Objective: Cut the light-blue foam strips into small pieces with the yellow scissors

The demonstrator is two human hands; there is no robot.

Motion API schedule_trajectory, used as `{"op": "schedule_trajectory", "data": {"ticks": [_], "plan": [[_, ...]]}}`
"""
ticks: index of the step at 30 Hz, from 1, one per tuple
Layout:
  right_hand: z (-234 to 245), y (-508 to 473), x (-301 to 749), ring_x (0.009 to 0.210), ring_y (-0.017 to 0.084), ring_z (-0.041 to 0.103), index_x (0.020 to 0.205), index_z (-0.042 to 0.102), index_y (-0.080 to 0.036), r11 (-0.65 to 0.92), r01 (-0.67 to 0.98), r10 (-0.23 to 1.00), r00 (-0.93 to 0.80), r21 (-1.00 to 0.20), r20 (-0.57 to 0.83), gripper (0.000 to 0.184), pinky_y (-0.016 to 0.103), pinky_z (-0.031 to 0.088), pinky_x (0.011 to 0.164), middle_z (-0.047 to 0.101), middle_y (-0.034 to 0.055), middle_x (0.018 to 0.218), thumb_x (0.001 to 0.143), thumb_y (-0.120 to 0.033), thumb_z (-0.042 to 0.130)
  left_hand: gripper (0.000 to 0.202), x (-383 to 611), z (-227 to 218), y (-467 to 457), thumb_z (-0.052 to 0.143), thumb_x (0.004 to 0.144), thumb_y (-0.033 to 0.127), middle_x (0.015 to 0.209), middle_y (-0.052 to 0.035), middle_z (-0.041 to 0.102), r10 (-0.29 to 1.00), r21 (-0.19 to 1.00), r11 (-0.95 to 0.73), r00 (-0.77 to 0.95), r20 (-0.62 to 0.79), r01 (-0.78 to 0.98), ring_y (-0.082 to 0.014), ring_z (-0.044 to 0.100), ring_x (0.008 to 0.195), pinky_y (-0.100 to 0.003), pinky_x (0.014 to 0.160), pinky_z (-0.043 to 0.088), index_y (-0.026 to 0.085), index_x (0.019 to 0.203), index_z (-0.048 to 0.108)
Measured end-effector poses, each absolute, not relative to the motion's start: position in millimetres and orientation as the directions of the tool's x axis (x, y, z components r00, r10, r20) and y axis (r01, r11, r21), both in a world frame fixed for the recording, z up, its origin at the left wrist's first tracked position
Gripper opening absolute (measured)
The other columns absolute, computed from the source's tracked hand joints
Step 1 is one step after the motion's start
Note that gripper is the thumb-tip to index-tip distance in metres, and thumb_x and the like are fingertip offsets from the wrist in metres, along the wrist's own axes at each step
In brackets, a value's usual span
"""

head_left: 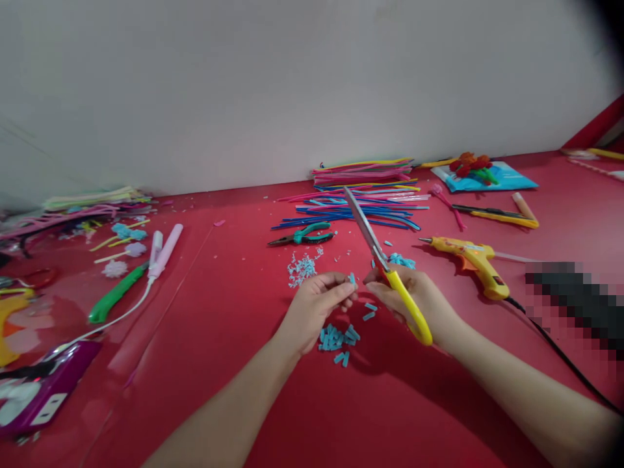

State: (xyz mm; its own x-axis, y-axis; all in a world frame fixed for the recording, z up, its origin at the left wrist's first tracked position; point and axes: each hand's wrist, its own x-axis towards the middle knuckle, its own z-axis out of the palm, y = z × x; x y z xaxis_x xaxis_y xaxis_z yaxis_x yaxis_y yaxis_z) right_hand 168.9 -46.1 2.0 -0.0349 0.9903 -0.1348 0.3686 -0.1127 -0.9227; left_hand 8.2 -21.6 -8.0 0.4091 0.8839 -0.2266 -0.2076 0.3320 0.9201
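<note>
Between thumb and forefinger, my left hand (319,305) pinches a short blue pipe-cleaner piece (351,278). Yellow-handled scissors (408,309) are in my right hand (419,296), their blades pointing up and away to the left. The two hands are close together over the red table. Below them lies a pile of short blue cut pieces (333,338), with a few loose ones beside it. Small pale-blue clippings (301,269) are heaped just beyond my left hand. Another blue cluster (402,260) sits behind my right hand, partly hidden by it.
Teal-handled pliers (305,235) lie ahead, before bundled coloured pipe cleaners (361,211). A yellow glue gun (468,257) with a black cord is at right. On the left are a pink hair-straightener-like tool (163,250), a green-handled cutter (117,294) and a purple power strip (63,383).
</note>
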Motion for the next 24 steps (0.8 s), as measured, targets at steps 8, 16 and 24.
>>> {"op": "schedule_trajectory", "data": {"ticks": [8,16,24], "plan": [[0.9,-50.3,168.6,0.034,0.005,0.031,0.072,0.046,-0.019,-0.123,0.239,0.985,-0.093,-0.963,-0.148,0.02,0.018,0.027,0.035,0.035,-0.0099,0.043,0.068,-0.037,0.052,0.012,11.7,-5.6,-27.5,0.057,0.07,0.024,0.064,-0.0031,0.057,0.826,0.964,0.265,0.524,-0.207,-0.037,-0.0089,0.048,0.055,-0.022,0.055,0.038,0.014,0.073,0.062],[-4.9,-47.6,171.5,0.048,0.007,0.035,0.066,0.042,-0.019,0.07,0.498,0.994,-0.111,-0.864,0.016,0.018,0.019,0.027,0.044,0.039,-0.0052,0.054,0.071,-0.035,0.047,0.007,16.0,-3.6,-30.0,0.064,0.061,0.021,0.061,0.0004,0.054,0.924,0.991,0.136,0.358,-0.132,0.014,-0.0106,0.049,0.058,-0.022,0.057,0.039,0.015,0.062,0.06],[-3.0,-48.4,181.1,0.045,0.012,0.044,0.073,0.043,-0.022,0.134,0.921,0.991,-0.125,-0.365,0.047,0.03,0.022,0.021,0.044,0.048,-0.0028,0.051,0.073,-0.051,0.041,0.012,0.1,-6.2,-12.3,0.066,0.059,0.016,0.062,0.0013,0.057,0.995,0.943,0.102,0.016,-0.102,-0.316,-0.007,0.05,0.054,-0.02,0.056,0.038,0.015,0.069,0.06]]}}
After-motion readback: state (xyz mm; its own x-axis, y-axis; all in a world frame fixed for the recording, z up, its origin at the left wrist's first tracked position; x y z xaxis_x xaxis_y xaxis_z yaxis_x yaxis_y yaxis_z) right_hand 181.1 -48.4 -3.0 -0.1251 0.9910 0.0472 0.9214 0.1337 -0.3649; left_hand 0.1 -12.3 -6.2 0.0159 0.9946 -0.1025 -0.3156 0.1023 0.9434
